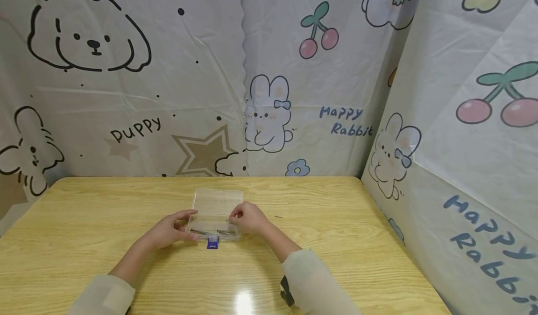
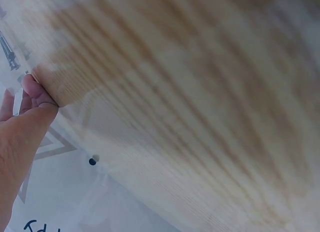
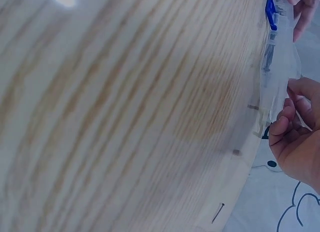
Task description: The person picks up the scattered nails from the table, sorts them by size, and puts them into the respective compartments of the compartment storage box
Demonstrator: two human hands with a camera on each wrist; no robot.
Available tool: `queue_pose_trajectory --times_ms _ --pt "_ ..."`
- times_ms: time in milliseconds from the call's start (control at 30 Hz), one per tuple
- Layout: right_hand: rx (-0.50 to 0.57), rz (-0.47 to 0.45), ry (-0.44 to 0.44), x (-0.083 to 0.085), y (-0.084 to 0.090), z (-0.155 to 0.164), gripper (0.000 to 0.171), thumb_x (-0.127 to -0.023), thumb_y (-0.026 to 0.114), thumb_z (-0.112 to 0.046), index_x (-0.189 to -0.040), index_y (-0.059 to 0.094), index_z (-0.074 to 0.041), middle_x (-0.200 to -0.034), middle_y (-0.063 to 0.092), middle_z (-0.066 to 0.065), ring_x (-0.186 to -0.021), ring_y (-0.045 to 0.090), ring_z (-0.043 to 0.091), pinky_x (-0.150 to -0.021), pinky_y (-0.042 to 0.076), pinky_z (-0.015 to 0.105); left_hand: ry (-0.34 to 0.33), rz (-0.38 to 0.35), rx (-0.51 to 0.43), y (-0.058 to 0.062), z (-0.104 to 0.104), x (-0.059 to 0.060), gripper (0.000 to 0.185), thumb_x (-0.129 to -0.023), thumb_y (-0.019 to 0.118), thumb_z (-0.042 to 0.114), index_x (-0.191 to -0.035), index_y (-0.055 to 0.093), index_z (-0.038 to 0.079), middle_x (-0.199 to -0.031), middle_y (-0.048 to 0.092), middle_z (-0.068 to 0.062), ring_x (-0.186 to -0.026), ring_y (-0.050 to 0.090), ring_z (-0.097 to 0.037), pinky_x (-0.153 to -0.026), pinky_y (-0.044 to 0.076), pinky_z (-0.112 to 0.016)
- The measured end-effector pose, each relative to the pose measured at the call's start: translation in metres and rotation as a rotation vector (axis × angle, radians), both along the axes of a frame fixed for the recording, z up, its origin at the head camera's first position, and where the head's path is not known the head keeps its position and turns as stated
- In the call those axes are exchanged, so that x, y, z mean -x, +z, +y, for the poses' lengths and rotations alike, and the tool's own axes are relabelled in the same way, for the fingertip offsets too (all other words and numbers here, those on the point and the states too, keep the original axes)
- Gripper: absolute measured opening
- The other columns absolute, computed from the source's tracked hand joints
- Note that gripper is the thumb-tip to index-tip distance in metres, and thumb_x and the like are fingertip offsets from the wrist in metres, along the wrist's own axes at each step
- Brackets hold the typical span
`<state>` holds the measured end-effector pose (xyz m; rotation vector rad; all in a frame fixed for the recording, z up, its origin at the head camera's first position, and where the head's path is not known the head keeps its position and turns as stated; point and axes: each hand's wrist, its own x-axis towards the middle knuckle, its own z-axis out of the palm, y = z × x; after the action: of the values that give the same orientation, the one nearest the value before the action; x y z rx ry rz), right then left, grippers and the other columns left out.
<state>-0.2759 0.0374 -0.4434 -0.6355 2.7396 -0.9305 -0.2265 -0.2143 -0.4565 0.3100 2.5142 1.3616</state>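
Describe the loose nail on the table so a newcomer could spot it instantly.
Start at the wooden table, then find the clear plastic box between the two hands at its middle. Just right of the right hand lies a thin dark nail, alone on bare wood, unlike those inside the box.

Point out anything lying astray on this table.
One small dark nail lies alone on the bare table, right of the clear box that both hands hold; the other nails lie inside the box.

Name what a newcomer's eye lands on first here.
Two hands meet at a clear plastic box with a blue latch, mid-table on the wooden table: the left hand and right hand hold its ends. Cartoon-printed sheets stand behind and at right.
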Motion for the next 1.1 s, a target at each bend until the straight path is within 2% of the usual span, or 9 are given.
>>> queue_pose_trajectory --times_ms 200,467,767,1100 --pt "0.054 0.027 -0.015 0.000 0.006 0.010 0.016 -0.091 0.061 -0.021 -0.095 0.070 -0.009 -0.086 0.059 0.000 -0.075 0.048 0.010 -0.062 0.041 0.023 0.002 0.001 0.001 0.000 0.001 0.000 0.085 -0.073 0.079 0.034 -0.141 0.038 0.005 -0.139 0.036 -0.033 -0.095 0.049 -0.023 -0.077 0.042 -0.031" --pt "0.050 0.046 -0.063 0.006 0.007 0.035 0.015 -0.091 0.061 -0.022 -0.095 0.069 -0.010 -0.090 0.059 0.003 -0.078 0.049 0.013 -0.065 0.041 0.026 0.005 0.007 0.004 0.000 0.000 -0.001 0.084 -0.073 0.078 0.034 -0.141 0.038 0.004 -0.139 0.036 -0.033 -0.095 0.048 -0.023 -0.075 0.041 -0.031" --pt "0.022 0.055 -0.121 0.012 0.003 0.072 0.014 -0.089 0.063 -0.020 -0.093 0.069 -0.008 -0.085 0.059 0.004 -0.076 0.049 0.014 -0.067 0.040 0.029 -0.001 0.012 0.000 0.002 0.000 -0.003 0.083 -0.074 0.078 0.032 -0.141 0.038 0.003 -0.138 0.037 -0.033 -0.092 0.046 -0.023 -0.073 0.041 -0.031" --pt "0.025 0.023 -0.227 0.014 -0.004 0.108 0.012 -0.087 0.065 -0.017 -0.091 0.068 -0.006 -0.080 0.058 0.003 -0.071 0.048 0.015 -0.063 0.040 0.027 0.007 0.006 0.008 -0.001 -0.001 0.000 0.084 -0.073 0.078 0.036 -0.141 0.038 0.005 -0.140 0.035 -0.032 -0.100 0.048 -0.026 -0.078 0.043 -0.032"
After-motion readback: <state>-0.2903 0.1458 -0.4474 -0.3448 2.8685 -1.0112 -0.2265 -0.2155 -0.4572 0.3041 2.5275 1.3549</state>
